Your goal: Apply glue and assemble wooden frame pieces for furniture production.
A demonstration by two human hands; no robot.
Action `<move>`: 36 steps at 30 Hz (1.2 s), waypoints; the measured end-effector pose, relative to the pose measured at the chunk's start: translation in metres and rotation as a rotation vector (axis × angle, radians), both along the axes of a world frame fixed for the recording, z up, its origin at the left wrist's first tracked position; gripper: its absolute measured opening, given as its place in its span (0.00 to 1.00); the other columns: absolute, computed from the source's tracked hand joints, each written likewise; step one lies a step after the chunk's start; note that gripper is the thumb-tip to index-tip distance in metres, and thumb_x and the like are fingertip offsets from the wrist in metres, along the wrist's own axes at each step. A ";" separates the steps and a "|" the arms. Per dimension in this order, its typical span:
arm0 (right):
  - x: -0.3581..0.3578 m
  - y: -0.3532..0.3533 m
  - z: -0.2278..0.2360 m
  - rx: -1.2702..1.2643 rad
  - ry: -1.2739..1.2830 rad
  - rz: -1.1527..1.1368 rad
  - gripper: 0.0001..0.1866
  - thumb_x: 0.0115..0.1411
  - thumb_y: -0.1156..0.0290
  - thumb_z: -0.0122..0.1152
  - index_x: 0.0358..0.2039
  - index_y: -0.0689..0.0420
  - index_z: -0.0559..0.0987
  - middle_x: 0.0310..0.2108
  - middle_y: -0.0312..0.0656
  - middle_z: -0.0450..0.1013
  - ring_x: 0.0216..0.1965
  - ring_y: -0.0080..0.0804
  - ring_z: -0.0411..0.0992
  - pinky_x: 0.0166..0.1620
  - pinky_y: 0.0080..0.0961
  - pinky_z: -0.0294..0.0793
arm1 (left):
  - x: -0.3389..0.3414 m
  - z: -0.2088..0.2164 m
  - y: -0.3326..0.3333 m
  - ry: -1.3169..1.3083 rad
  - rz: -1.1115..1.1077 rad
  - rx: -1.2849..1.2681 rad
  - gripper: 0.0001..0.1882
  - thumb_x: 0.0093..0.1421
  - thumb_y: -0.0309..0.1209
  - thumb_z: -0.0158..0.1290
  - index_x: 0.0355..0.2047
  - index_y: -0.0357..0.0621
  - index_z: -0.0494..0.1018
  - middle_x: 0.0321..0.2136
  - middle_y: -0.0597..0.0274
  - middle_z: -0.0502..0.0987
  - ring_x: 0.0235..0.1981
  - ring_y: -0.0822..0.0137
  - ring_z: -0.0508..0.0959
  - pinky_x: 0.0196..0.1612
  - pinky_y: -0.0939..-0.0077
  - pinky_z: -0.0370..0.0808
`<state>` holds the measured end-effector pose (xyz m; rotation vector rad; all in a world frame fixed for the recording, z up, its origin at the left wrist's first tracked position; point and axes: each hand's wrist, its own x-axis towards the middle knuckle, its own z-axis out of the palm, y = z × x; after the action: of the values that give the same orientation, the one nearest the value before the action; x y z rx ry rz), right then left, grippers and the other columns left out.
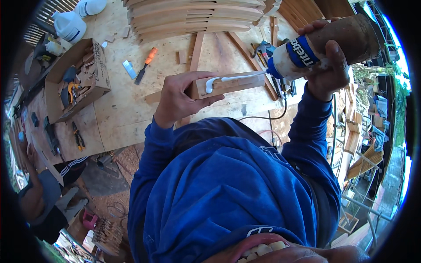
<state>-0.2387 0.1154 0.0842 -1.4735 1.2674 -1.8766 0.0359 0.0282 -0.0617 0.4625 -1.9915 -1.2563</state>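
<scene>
My left hand (177, 97) is closed round one end of a wooden piece (243, 84), held up over the workbench. In my right hand (330, 72) is a large glue bottle (346, 40), tilted with its blue cap end toward the wood. The bottle has a blue label and a brown, stained body. A line of white glue (237, 77) runs along the upper face of the wood from the bottle's tip. It ends in a thicker curl near my left fingers.
On the workbench (118, 118) lie an orange-handled chisel (147, 65), pliers (78, 136) and a cardboard box (98, 72) of wood scraps. Stacked curved wooden parts (193, 17) stand at the back, white jugs (69, 27) at the far left. Another person (39, 197) is at lower left.
</scene>
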 end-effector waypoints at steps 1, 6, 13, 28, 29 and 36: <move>-0.006 0.002 -0.003 0.001 -0.003 -0.002 0.27 0.53 0.60 0.68 0.47 0.68 0.77 0.40 0.54 0.80 0.40 0.42 0.82 0.47 0.32 0.81 | 0.000 0.000 0.000 -0.003 -0.002 0.001 0.27 0.43 0.29 0.77 0.45 0.37 0.82 0.37 0.52 0.86 0.37 0.66 0.86 0.43 0.75 0.82; -0.024 0.004 -0.012 -0.067 -0.049 0.079 0.34 0.59 0.63 0.66 0.60 0.64 0.65 0.47 0.56 0.76 0.48 0.51 0.78 0.55 0.45 0.79 | 0.001 -0.001 -0.001 -0.059 0.018 -0.008 0.27 0.44 0.29 0.77 0.45 0.36 0.82 0.37 0.52 0.86 0.38 0.66 0.86 0.43 0.75 0.81; -0.025 0.006 -0.012 -0.085 -0.049 0.096 0.33 0.58 0.63 0.66 0.60 0.65 0.66 0.47 0.56 0.76 0.47 0.50 0.79 0.54 0.46 0.80 | -0.001 0.000 -0.003 -0.040 -0.002 0.020 0.26 0.46 0.28 0.76 0.46 0.36 0.82 0.37 0.53 0.86 0.38 0.67 0.85 0.43 0.75 0.81; -0.016 0.003 -0.006 -0.075 0.051 0.142 0.36 0.57 0.61 0.67 0.60 0.65 0.65 0.46 0.56 0.76 0.46 0.51 0.79 0.52 0.46 0.80 | -0.002 -0.002 -0.006 0.023 0.000 -0.011 0.27 0.45 0.28 0.77 0.46 0.36 0.81 0.38 0.53 0.86 0.39 0.67 0.85 0.43 0.75 0.81; -0.001 0.003 -0.003 -0.054 0.038 0.054 0.36 0.57 0.61 0.67 0.60 0.66 0.65 0.46 0.56 0.76 0.46 0.51 0.79 0.52 0.45 0.80 | -0.002 -0.001 -0.007 0.053 -0.009 -0.010 0.27 0.45 0.28 0.77 0.46 0.36 0.81 0.38 0.53 0.86 0.39 0.67 0.85 0.43 0.75 0.81; 0.013 -0.001 0.008 0.046 0.064 -0.041 0.37 0.56 0.61 0.67 0.61 0.66 0.64 0.47 0.56 0.75 0.47 0.51 0.79 0.53 0.44 0.79 | -0.004 0.002 -0.010 0.064 -0.005 -0.022 0.27 0.45 0.28 0.77 0.45 0.35 0.81 0.39 0.52 0.85 0.39 0.65 0.85 0.44 0.74 0.81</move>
<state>-0.2257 0.1145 0.0919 -1.5056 1.3709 -1.8272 0.0318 0.0180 -0.0602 0.4015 -1.9517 -1.2360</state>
